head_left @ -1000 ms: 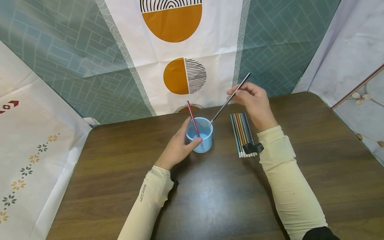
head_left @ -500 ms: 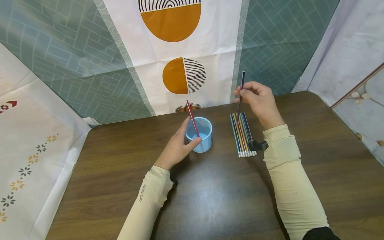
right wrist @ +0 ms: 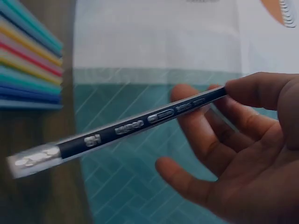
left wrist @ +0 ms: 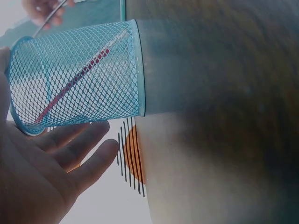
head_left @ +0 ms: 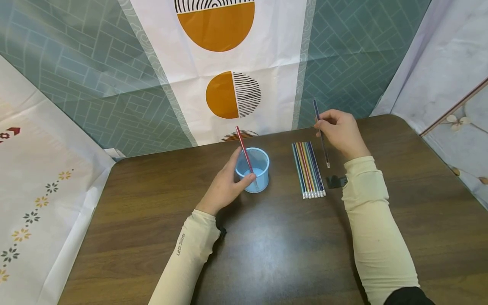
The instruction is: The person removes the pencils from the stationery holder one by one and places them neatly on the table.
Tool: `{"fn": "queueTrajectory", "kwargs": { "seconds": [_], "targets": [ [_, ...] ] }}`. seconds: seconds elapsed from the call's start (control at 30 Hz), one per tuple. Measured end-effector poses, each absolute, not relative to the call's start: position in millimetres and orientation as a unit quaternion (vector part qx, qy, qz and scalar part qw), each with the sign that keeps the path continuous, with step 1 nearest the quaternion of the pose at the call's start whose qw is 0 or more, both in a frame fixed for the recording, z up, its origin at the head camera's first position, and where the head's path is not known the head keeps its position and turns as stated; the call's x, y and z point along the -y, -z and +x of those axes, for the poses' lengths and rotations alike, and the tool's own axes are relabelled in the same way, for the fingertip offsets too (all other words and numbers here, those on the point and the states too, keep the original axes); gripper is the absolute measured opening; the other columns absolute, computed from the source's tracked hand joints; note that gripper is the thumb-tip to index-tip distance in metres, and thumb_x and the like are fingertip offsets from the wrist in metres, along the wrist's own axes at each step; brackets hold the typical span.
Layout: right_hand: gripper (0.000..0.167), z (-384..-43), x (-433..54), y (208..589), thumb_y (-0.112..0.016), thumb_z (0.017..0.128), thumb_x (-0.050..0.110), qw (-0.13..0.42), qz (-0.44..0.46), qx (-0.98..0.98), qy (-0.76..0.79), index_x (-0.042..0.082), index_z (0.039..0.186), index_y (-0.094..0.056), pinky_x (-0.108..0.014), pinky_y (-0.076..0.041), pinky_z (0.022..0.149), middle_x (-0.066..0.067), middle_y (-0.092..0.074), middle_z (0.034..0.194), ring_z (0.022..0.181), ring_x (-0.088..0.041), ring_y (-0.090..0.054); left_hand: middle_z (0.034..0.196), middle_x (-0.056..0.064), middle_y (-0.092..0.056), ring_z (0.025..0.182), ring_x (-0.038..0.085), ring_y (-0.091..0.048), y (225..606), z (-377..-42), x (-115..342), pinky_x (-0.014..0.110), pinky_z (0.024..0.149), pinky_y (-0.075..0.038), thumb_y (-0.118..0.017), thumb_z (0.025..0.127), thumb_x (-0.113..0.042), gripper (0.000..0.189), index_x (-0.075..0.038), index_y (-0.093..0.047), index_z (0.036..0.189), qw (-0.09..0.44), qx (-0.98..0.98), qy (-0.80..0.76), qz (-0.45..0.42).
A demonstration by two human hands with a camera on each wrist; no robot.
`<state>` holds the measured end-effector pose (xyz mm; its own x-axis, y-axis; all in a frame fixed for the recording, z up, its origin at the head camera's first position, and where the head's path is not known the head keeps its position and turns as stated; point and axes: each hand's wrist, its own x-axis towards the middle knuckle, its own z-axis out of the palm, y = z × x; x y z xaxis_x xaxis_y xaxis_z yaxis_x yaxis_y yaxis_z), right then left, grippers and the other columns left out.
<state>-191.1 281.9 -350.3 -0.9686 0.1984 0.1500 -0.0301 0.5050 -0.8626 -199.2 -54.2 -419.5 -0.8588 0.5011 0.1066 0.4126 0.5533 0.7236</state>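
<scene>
My left hand (head_left: 222,185) holds a light blue mesh pencil cup (head_left: 263,182), its thumb at the near side and its fingers along the left. One red pencil (head_left: 245,149) leans inside the cup; the mesh lets it show in the left wrist view. My right hand (head_left: 342,132) pinches a dark pencil (head_left: 323,142) near its upper end, above the table and to the right of the row. Its metal-banded eraser end (right wrist: 35,161) points down. Just left of that hand lies a neat row of coloured pencils (head_left: 308,171), eraser ends toward me.
The brown wooden table (head_left: 152,237) reaches back to a green patterned cloth (head_left: 343,63) with a white printed panel (head_left: 280,97). White cloths (head_left: 42,169) hang at both sides.
My right hand has carried the dark pencil from the cup's rim, over the row, to the row's right side, turning it from slanted to nearly upright. The left hand and cup stay put.
</scene>
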Motion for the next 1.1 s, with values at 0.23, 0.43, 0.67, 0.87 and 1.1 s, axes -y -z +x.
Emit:
{"fn": "queueTrajectory", "kwargs": {
  "seconds": [0.23,0.43,0.67,0.87,1.1],
  "targets": [
    [0.03,-194.9,-297.2,366.7,-0.05,0.103,0.018,0.023,-0.102,0.894,-0.436,-0.006,0.115,-0.065,-0.04,-0.044,0.076,-0.025,-0.065,0.113,0.095,-0.037,-0.067,0.152,0.007,-0.042,0.127,0.031,-0.051,420.2,-199.6,54.8,0.053,0.106,-0.042,-0.065,0.094,-0.057,0.089,-0.029,-0.016,0.163,0.055,-0.879,-0.397,0.258],
    [0.033,-199.6,-308.0,382.9,-0.049,0.103,0.018,-0.041,-0.117,0.902,-0.414,-0.009,0.115,-0.065,-0.051,-0.046,0.082,-0.022,-0.066,0.104,0.094,-0.039,-0.065,0.152,0.008,-0.042,0.128,0.031,-0.051,419.7,-200.0,55.4,0.054,0.106,-0.042,-0.065,0.094,-0.056,0.089,-0.03,-0.015,0.163,0.057,-0.879,-0.396,0.258],
    [0.027,-202.4,-312.3,392.4,-0.05,0.096,0.012,-0.077,-0.105,0.915,-0.382,-0.008,0.095,-0.068,-0.056,-0.046,0.085,-0.011,-0.067,0.075,0.082,-0.034,-0.065,0.152,0.008,-0.043,0.129,0.031,-0.051,419.6,-200.5,54.7,0.053,0.107,-0.041,-0.064,0.094,-0.057,0.09,-0.028,-0.016,0.163,0.058,-0.879,-0.397,0.258],
    [0.024,-202.5,-313.9,398.4,-0.054,0.095,0.009,-0.095,-0.099,0.925,-0.355,-0.006,0.082,-0.068,-0.053,-0.045,0.085,-0.005,-0.061,0.06,0.071,-0.026,-0.06,0.152,0.009,-0.043,0.129,0.031,-0.05,420.0,-201.1,53.8,0.052,0.107,-0.041,-0.065,0.094,-0.056,0.09,-0.023,-0.017,0.163,0.059,-0.879,-0.397,0.258],
    [0.025,-204.4,-314.0,404.0,-0.052,0.093,0.011,-0.082,-0.098,0.934,-0.333,0.0,0.075,-0.064,-0.043,-0.043,0.067,-0.003,-0.055,0.058,0.061,-0.022,-0.052,0.151,0.009,-0.044,0.129,0.031,-0.05,419.7,-201.0,53.9,0.053,0.107,-0.041,-0.065,0.094,-0.055,0.089,-0.024,-0.017,0.163,0.058,-0.879,-0.396,0.259]
  ]
}}
